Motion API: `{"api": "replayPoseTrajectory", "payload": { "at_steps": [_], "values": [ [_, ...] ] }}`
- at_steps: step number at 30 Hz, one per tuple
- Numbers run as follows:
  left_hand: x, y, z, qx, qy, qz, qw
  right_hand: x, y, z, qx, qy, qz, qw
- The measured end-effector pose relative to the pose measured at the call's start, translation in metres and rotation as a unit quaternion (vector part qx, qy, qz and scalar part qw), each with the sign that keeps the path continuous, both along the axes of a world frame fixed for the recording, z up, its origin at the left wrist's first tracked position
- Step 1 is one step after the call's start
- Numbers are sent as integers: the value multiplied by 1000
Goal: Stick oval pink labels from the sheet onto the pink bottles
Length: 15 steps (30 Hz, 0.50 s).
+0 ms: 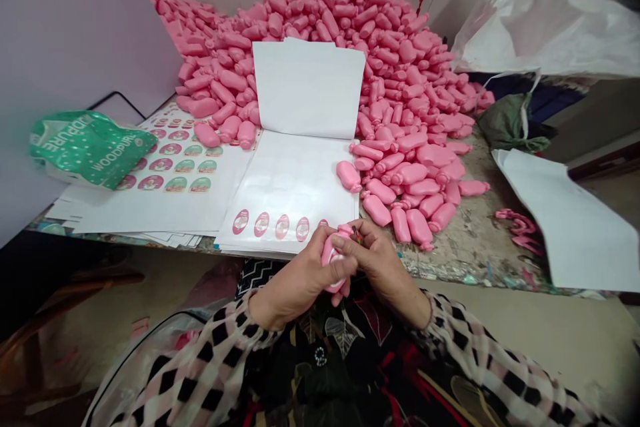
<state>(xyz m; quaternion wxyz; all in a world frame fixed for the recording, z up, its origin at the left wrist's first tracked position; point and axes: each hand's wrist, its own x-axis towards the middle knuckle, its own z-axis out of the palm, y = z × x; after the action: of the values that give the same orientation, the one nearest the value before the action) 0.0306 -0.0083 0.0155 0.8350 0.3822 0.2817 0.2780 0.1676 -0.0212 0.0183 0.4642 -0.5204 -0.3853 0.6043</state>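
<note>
Close to my body, just off the table's front edge, a small pink plastic bottle (329,255) is between my two hands. My left hand (314,273) is closed around its body, the thumb lying across a whitish oval label on its side. The fingers and thumb of my right hand (383,259) are closed at the bottle's upper end. A small dark spot shows at those fingertips; I cannot make out what it is. Right ahead lies a white sticker sheet (285,180) with several oval pink labels left along its near edge, the last partly hidden by my left hand.
A large heap of pink bottles (330,13) covers the back and right of the table (460,247). Printed label sheets (165,210) and a green bag (93,150) lie left. White paper (575,220) and pink scraps (520,230) lie right, near a plastic sack (545,27).
</note>
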Motion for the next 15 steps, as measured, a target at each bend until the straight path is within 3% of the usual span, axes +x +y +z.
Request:
{"api": "replayPoseTrajectory", "payload": {
  "at_steps": [6, 8, 10, 12, 15],
  "values": [
    [-22, -8, 5, 1, 31, -51, 998, -8, -5, -2, -11, 86, 65, 994],
    [-32, -13, 7, -2, 52, -49, 997, -9, -6, -2, 15, 37, 104, 994],
    [-48, -20, 6, -9, 80, -24, 996, -5, -1, 0, 62, -77, 154, 983],
    [-71, -29, 3, -26, 122, 24, 992, 5, 10, 2, 138, -252, 172, 942],
    [-117, -49, -9, -76, 252, 120, 957, 24, 37, 4, 221, -537, 90, 809]
  ]
}}
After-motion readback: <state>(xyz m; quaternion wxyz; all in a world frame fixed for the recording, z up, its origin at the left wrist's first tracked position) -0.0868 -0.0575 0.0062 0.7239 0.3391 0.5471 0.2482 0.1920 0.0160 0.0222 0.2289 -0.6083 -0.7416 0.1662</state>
